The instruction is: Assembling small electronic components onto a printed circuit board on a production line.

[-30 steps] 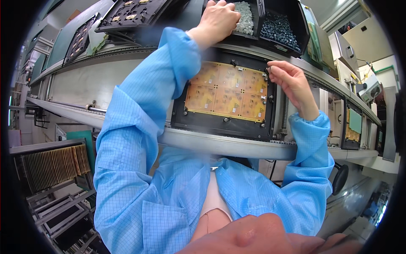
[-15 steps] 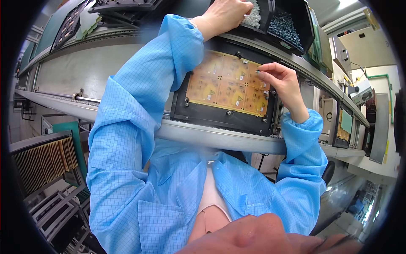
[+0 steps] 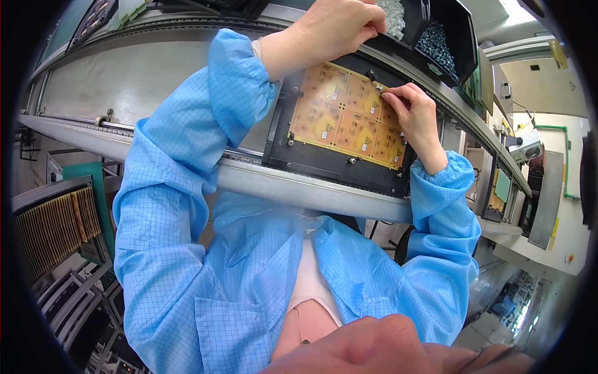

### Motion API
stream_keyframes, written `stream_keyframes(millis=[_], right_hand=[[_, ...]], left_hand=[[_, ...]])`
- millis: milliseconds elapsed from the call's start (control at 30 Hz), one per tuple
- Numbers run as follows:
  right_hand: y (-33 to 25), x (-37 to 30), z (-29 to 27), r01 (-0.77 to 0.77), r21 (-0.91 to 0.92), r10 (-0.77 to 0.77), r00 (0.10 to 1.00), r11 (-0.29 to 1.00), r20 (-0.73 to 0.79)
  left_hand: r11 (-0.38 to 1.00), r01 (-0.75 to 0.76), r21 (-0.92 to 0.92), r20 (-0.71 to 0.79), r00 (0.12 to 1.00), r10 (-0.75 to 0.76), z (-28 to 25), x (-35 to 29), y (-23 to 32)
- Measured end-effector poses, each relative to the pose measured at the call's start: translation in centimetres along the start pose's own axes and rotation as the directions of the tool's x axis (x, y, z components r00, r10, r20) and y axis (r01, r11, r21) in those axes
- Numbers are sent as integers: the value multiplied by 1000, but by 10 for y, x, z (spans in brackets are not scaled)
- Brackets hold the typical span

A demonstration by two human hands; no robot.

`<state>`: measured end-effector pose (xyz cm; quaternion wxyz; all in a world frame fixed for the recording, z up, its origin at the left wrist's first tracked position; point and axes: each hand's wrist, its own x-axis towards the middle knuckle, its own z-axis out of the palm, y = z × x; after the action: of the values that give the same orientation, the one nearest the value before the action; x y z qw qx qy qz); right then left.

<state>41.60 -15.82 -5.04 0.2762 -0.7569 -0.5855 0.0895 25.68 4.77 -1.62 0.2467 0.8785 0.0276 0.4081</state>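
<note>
My left hand (image 3: 339,28) is held over the far edge of the board, close to the bin of small white parts (image 3: 392,19). Its fingers are curled together, and whatever they hold is hidden. My right hand (image 3: 418,121) pinches thumb and forefinger together at the upper right of an orange-yellow circuit board panel (image 3: 314,118); anything between the fingertips is too small to make out. The panel lies in a black carrier frame (image 3: 311,159) with small knobs round its edge. Dark blue parts (image 3: 439,50) fill a second bin, right of the white ones.
A metal conveyor rail (image 3: 299,194) runs between my body and the carrier. At the left stands a rack of upright boards (image 3: 59,230). A steel plate surface (image 3: 156,68) stretches left of the carrier, and a grey-white device (image 3: 526,146) sits at the far right.
My left hand has drawn back from the white parts. My right fingertips, which held a small dark part above the panel, are now at its upper right. The view has shifted slightly.
</note>
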Motion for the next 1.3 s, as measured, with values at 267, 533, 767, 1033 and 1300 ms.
stream_keyframes(millis=[267,533,767,1033,1300], right_hand=[[5,-6,-35,64,-224,-60,998,973,26],[5,-1,-47,42,-336,-14,996,941,86],[-2,2,-41,-54,-428,98,992,902,82],[-8,-4,-26,35,-477,-31,999,878,17],[70,59,-80,15,-419,-131,959,908,-251]], left_hand=[[998,-27,-63,-19,999,26,2,11,26],[997,-67,-33,-49,997,65,11,19,20],[998,-64,-22,-54,997,63,10,17,23],[995,-12,-100,14,1000,14,3,3,30],[977,149,-153,173,977,-122,1,-26,32]])
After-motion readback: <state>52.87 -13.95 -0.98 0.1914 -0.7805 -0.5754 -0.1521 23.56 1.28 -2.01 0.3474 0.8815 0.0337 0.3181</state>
